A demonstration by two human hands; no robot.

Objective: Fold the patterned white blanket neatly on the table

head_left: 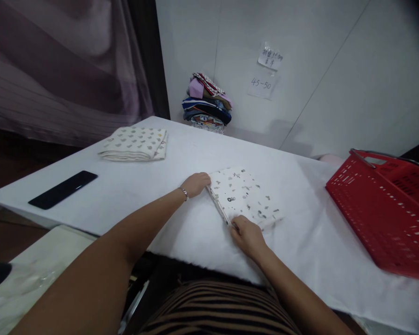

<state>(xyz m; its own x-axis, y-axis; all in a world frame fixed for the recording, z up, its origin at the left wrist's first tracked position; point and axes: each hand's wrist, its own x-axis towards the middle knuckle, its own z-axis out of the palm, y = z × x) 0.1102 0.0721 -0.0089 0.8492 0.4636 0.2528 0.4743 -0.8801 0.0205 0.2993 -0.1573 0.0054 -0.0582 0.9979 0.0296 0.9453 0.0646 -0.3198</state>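
A folded white cloth (246, 193) with small dark prints lies flat in the middle of the white table (132, 195). My left hand (195, 183) grips its far left corner, fingers curled under the edge. At the cloth's near corner my right hand (246, 235) pinches the edge. Both hands hold the same left side of the cloth.
A second folded cloth (134, 144) with grey spots lies at the table's far left. A black phone (63, 189) lies near the left edge. A red plastic basket (387, 218) stands at the right. A pile of coloured fabrics (206, 104) sits against the white wall.
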